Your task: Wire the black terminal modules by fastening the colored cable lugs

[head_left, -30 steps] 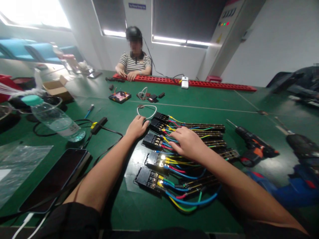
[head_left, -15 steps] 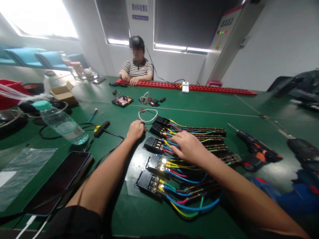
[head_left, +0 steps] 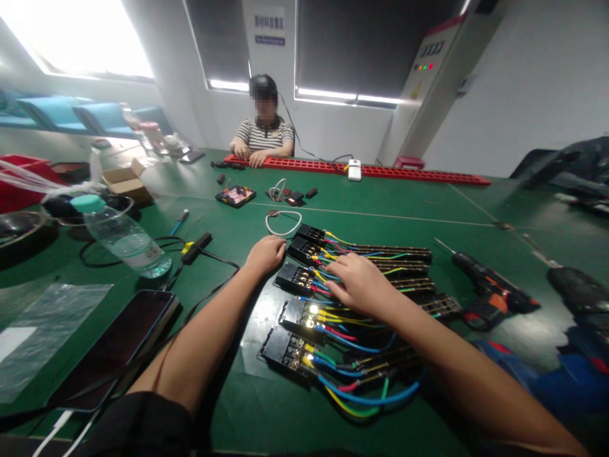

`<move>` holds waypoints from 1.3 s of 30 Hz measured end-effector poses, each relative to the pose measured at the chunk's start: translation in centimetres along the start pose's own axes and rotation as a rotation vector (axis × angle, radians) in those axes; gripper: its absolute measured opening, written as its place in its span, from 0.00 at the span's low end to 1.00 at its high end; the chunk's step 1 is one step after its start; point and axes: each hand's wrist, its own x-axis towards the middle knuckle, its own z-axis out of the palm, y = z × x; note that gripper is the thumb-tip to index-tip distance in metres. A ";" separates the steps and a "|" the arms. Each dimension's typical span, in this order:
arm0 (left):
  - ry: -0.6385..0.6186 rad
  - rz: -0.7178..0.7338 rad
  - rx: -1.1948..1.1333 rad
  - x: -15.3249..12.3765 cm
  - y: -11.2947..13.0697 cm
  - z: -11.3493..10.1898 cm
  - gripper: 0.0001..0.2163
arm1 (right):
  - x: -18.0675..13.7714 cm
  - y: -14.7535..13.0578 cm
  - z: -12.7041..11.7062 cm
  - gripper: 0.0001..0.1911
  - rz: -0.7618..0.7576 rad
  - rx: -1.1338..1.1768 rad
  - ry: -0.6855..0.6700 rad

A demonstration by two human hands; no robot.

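Observation:
My left hand [head_left: 267, 255] is closed, its fingertips at the left edge of a black terminal block [head_left: 301, 249], the second from the back; what those fingers hold, if anything, is hidden. Over the colored wires of the second and third blocks lies my right hand [head_left: 358, 280], palm down, with thumb and fingers apart. The third block [head_left: 292, 275] sits just left of it. Two nearer blocks [head_left: 291, 311] [head_left: 280, 346] carry yellow, red, blue and green wires leading to dark strips on the right. Part of the wiring is covered by my right hand and forearm.
A power drill [head_left: 495, 289] lies to the right, with a blue tool [head_left: 518, 368] nearer me. Leftward are a water bottle [head_left: 128, 244], a phone [head_left: 114, 349] and a black cable [head_left: 221, 259]. A white wire loop [head_left: 284, 222] lies beyond the blocks. Opposite sits a person [head_left: 264, 133] at a red slotted rail [head_left: 404, 171].
My left hand has moved slightly right, up against the edge of the second block. The right hand stays nearly in place on the wires. The view has shifted a little.

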 end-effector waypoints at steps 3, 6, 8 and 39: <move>-0.027 0.027 0.024 0.0 0.1 0.0 0.18 | -0.1 -0.1 -0.2 0.11 0.005 -0.006 0.000; -0.060 0.027 0.040 0.0 0.3 0.1 0.18 | -0.2 -0.3 -0.2 0.11 0.014 -0.019 -0.002; -0.073 0.016 0.046 0.0 0.3 0.2 0.17 | -0.2 -0.3 0.0 0.11 0.021 -0.024 0.000; 0.075 -0.150 -0.081 -5.3 0.0 -1.5 0.20 | -0.2 -0.6 -0.1 0.12 -0.054 -0.026 -0.029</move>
